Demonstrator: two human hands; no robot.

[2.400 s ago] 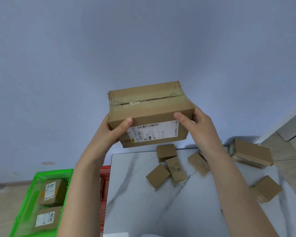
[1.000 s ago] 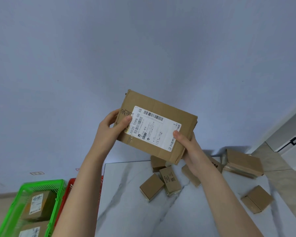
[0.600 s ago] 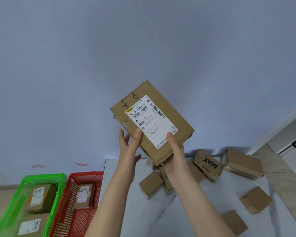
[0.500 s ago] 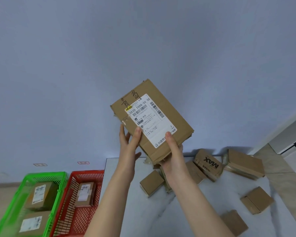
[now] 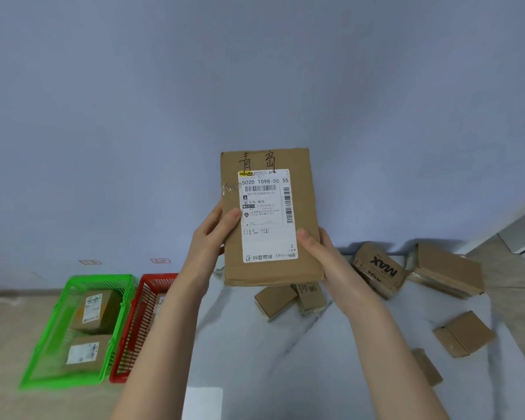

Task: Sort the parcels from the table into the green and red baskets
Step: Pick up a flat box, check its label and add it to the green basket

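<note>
**Parcel [image 5: 270, 216], one.** A flat rectangular carton of brown cardboard, creased at the lower edge, with clear tape at its left side. It is held upright in the air above the far edge of the table, away from both baskets. One white printed label [image 5: 267, 213] with barcodes is stuck to the facing side, and two black handwritten characters are marked above it.

**Hands, two.** The lower left edge of the parcel is grasped by the left hand [image 5: 209, 241], with the thumb laid on the front and the fingers hidden behind. The lower right edge is grasped by the right hand [image 5: 322, 253], with the thumb set by the label's corner. Both bare forearms are stretched forward.

**Table [image 5: 285, 359], one.** A smooth white top with grey marble veins. Six loose cardboard boxes are counted on it:
- one box printed "MAX" [image 5: 376, 268]
- one larger box [image 5: 446, 271] just beside it
- two small boxes [image 5: 275, 301] below the parcel
- two more [image 5: 464, 334] near the right edge

**Baskets, two.** Both are plastic mesh and are set side by side on the beige floor to the left of the table.
- Green basket [image 5: 102, 277]: two labelled cartons [image 5: 96, 307] are contained.
- Red basket [image 5: 137, 322]: one carton [image 5: 159, 301] is partly seen behind the left forearm.
</note>
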